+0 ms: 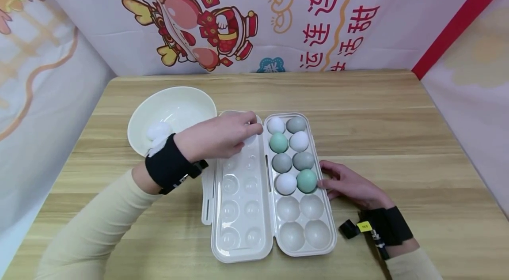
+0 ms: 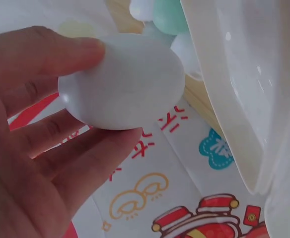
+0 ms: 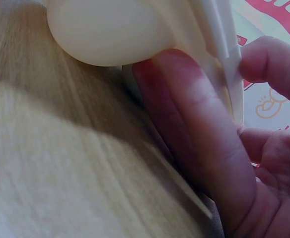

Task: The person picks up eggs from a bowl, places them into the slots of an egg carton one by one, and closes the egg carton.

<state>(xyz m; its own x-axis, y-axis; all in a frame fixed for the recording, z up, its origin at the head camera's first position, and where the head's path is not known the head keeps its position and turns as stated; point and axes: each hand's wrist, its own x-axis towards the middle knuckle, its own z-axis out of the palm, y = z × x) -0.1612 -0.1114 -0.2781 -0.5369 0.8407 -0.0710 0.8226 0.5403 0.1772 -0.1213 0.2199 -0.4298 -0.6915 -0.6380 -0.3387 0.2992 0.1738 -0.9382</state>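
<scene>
My left hand (image 1: 222,134) pinches a pale white egg (image 2: 122,82) between thumb and fingers. It is above the upper part of the egg box's lid (image 1: 240,227), and the hand hides most of the egg in the head view. The open plastic egg box (image 1: 333,238) has two columns of cups. White, grey and green eggs fill its far rows; the two nearest rows hold none. At the box's right edge, my right hand (image 1: 354,185) grips the rim, fingers under it beside a rounded cup underside (image 3: 110,32) and thumb on top, next to a green egg (image 1: 307,181).
A cream bowl (image 1: 195,94) with white eggs (image 1: 159,130) inside stands at the back left, partly behind my left forearm. A white strip (image 1: 207,200) shows along the lid's left side. Printed cloth (image 1: 246,15) hangs behind the wooden table (image 1: 377,116).
</scene>
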